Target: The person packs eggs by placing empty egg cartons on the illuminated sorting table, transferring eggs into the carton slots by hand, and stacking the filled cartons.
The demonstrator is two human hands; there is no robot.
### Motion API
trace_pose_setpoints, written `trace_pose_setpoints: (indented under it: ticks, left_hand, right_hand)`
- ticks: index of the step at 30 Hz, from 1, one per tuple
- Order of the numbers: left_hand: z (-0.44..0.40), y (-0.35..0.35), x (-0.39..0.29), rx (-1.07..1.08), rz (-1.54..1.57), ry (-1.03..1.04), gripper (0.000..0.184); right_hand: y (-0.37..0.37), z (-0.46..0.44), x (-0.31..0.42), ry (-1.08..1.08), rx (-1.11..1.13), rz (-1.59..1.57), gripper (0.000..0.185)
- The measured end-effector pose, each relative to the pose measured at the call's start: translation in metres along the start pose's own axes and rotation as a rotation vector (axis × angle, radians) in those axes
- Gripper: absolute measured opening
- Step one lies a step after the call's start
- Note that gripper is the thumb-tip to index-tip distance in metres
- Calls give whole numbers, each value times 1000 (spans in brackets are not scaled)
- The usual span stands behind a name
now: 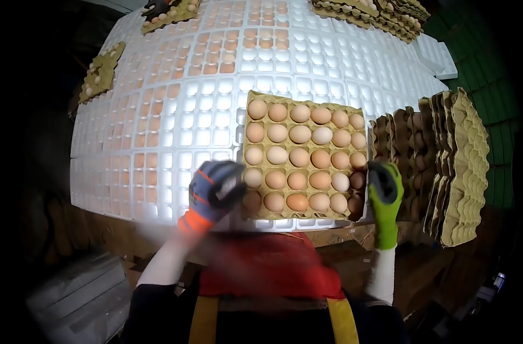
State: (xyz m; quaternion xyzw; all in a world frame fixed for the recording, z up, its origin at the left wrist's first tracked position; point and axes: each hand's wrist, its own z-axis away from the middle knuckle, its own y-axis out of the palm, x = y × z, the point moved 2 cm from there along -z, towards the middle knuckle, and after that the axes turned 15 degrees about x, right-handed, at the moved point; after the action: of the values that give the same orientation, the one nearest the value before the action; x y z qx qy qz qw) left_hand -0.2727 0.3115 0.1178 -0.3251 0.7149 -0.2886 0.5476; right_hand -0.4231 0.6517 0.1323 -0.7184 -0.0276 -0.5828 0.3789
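My left hand point(217, 188), in a blue-grey and orange glove, curls at the left edge of a square tan pulp-cardboard tray point(309, 168) filled with light-brown eggs point(299, 134); my right hand point(386, 186), in a lime-green and black glove, curls at its right edge. I cannot tell whether either grip is grasping it. The tray lies over white moulded-foam trays point(210, 117) covering the counter point(118, 228), near and right of centre; pockets farther left hold eggs. Stacked tan cardboard trays point(465, 172) stand at right. Around me, the room is dark, with a green slatted surface point(496, 80) far right.
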Motion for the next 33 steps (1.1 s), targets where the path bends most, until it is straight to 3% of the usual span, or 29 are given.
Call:
trace_pose_setpoints:
  ticks: [1,3,5,7,9,11,13,14,15,17,19,22,24,26,27,28,29,31,33]
  left_hand:
    - [6,-5,-12,133,16,71,36]
    - [4,-6,-36,527,-259,-28,33]
    - [8,14,-36,510,-246,-75,33]
    - [10,24,-30,482,-230,-116,34]
    - [17,23,-29,318,-92,-80,31]
    - [30,13,-16,189,19,-48,33]
    - [42,6,5,216,729,-405,38]
    - [39,-1,6,161,997,-379,44]
    - [29,1,8,179,615,-240,47]
    - [-3,0,-12,288,-21,-83,49]
    - [-12,16,-11,464,-359,-111,47]
    - [-12,-3,-2,409,-198,-124,38]
    - [5,-20,6,315,964,-545,31]
    - [19,-15,23,246,1123,-483,35]
    - [22,-12,23,245,1024,-359,36]
    - [25,-9,23,232,925,-239,38]
    - [30,-3,24,211,962,-296,44]
    - [17,-11,6,155,1353,-409,51]
    - [11,-8,6,167,1276,-367,56]
  right_hand:
    - [8,1,33,-171,62,375,30]
    - [48,-1,82,-251,304,606,36]
    - [93,8,53,-263,401,759,42]
    - [93,6,52,-264,326,717,42]
    - [75,1,61,-241,332,316,52]
    - [73,4,67,-25,339,-305,62]
    - [84,-11,97,-215,455,84,57]
    - [102,-7,87,-169,517,257,54]
    - [123,-5,81,-213,494,498,45]
    - [129,-4,72,-165,470,390,42]
    - [114,-9,77,-57,493,129,42]
    - [84,-10,60,140,458,-791,48]
    - [76,-14,62,217,409,-1004,47]
    - [84,-30,64,81,394,-612,38]
    - [89,-33,68,73,394,-621,38]
    - [93,-36,78,-57,410,-83,36]
    - [100,-37,90,-178,403,457,33]
    - [121,-35,66,-52,478,453,34]
    - [125,-35,62,-24,497,473,35]
